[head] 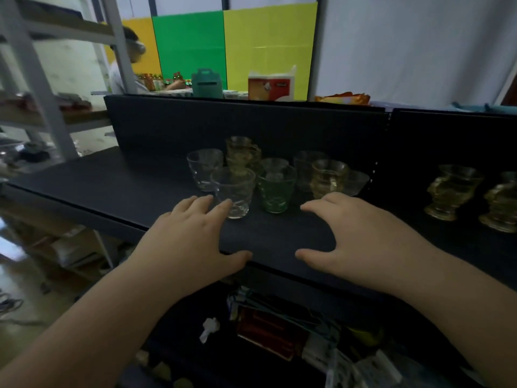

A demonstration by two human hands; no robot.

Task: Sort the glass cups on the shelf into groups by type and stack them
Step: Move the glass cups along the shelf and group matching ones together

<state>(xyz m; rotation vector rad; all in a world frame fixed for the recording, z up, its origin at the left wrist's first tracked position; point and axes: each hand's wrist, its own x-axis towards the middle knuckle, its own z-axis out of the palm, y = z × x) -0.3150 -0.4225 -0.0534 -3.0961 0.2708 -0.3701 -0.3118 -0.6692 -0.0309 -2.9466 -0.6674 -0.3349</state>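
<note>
A cluster of glass cups stands on the dark shelf (pixel 98 186). A clear cup (pixel 233 191) is nearest, with another clear cup (pixel 204 168) behind it. A green cup (pixel 275 189) stands to the right of the near one. Amber handled cups are stacked at the back (pixel 243 154), and another amber cup (pixel 328 177) stands at the right. My left hand (pixel 193 239) lies open on the shelf, its fingertips touching the near clear cup. My right hand (pixel 361 236) is open, palm down, just in front of the amber cup, holding nothing.
Two more amber footed cups (pixel 450 191) (pixel 500 203) stand on the adjoining shelf section at right. A dark back panel (pixel 251 124) rises behind the cups. A lower shelf holds clutter (pixel 268 329). Another person (pixel 131 68) works beyond a metal rack (pixel 42 88) at left.
</note>
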